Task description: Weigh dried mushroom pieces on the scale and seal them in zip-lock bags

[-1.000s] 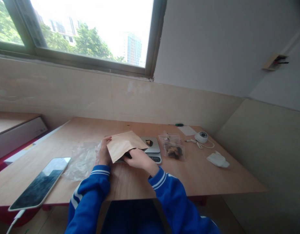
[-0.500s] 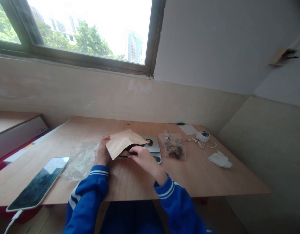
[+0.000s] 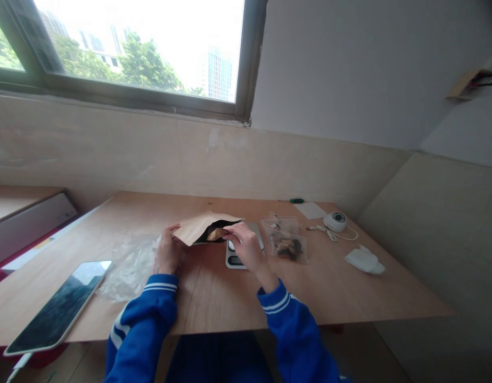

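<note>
My left hand (image 3: 169,250) is wrapped round the left end of a brown paper pouch (image 3: 196,226), which is tilted with its dark mouth gaping toward me. At that mouth my right hand (image 3: 245,244) is closed in a pinch on a light-brown dried piece (image 3: 216,234); its exact kind is not clear. A kitchen scale (image 3: 232,261) with a small display stands behind and below my right hand, partly covered by hand and pouch. Beside the scale, to the right, lies a clear zip bag (image 3: 289,248) with brown and dark pieces in it.
A crumpled clear plastic bag (image 3: 128,268) and a phone (image 3: 58,306) on a cable lie at the left. On the right are a white dome camera (image 3: 334,221) with its cord, a white crumpled tissue (image 3: 365,259), a paper sheet (image 3: 311,210) and a green-handled screwdriver (image 3: 296,201).
The pouch has tipped so its mouth shows more, and the brown piece is more visible at the opening. My right hand has shifted up and right. The scale's display has come into view.
</note>
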The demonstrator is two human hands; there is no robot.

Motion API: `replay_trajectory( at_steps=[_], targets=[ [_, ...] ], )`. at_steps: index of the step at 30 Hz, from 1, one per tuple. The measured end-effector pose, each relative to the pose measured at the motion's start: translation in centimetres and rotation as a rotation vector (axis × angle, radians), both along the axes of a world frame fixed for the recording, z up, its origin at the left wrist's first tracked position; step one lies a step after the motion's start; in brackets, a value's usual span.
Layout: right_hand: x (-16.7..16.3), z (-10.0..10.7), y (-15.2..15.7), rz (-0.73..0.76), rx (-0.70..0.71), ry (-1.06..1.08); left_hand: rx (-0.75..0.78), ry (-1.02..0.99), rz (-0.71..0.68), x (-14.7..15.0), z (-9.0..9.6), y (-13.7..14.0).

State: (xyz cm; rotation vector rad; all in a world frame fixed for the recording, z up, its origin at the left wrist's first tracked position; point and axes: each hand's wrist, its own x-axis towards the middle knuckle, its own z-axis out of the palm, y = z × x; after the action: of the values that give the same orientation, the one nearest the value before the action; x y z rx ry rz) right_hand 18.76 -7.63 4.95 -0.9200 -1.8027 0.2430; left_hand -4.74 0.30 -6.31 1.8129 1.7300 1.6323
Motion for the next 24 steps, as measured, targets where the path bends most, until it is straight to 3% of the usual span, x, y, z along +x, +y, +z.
replay_trajectory(
  at_steps=[10, 15, 18, 21, 24],
  targets=[
    [3.2, 1.9, -1.6, 0.084, -0.173, -0.208, 0.09, 0.081, -0.051, 0.2, 0.1, 0.3],
    [5.8, 2.1, -2.8, -0.025, -0.213, -0.206, 0.029, 0.086, -0.012, 0.0, 0.1, 0.2],
    [7.9, 0.4, -2.2, -0.223, -0.144, -0.244, -0.068, 0.054, 0.037, -0.2, 0.0, 0.4],
    [9.2, -2.8, -0.8, -0.431, -0.085, -0.322, -0.108, 0.007, 0.055, -0.2, -0.2, 0.6],
    [9.1, -6.1, 0.2, -0.52, -0.078, -0.397, -0.118, -0.013, 0.056, -0.2, -0.2, 0.8]
  ],
)
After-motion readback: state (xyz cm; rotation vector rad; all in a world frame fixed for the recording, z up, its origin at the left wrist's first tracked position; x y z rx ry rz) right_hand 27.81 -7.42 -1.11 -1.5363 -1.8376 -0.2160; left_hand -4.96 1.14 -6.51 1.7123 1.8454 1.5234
